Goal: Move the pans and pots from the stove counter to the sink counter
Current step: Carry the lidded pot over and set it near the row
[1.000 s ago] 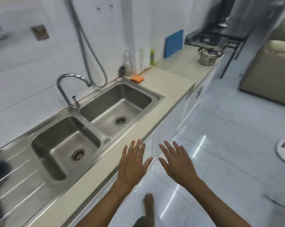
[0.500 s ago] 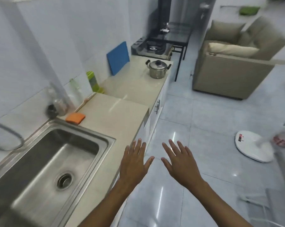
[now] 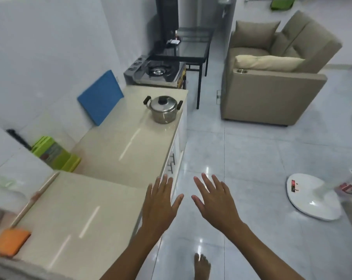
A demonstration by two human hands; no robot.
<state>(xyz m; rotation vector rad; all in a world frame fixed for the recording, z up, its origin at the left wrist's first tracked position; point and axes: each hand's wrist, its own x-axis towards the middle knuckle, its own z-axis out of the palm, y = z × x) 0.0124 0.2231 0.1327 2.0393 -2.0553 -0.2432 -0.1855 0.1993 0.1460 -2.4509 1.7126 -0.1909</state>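
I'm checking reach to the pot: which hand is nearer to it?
Left, slightly. The left hand hangs open over the counter edge, below the pot. The right hand is out over the floor, farther to the side. Neither touches it.

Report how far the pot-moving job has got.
Done: nothing visible; no pots or pans on the near counter. In hand: nothing; left hand and right hand are open and empty. Left: the lidded pot sits on the far counter by the stove.

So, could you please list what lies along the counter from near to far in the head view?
Orange sponge → green containers → blue cutting board → lidded pot → gas stove.
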